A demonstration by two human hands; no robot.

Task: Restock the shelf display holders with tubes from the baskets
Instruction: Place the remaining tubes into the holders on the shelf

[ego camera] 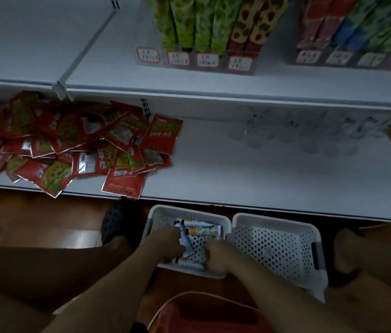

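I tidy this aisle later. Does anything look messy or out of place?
Yes. The red packets lie in a loose, overlapping heap on the lower shelf, left side, and a few overhang its front edge. The boxes above stand neatly in rows.

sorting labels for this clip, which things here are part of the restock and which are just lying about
Part of the job:
left hand
right hand
tubes
left basket
right basket
display holders on the upper shelf

Just lying about:
pile of red sachets
clear plastic pieces on the lower shelf
black clog
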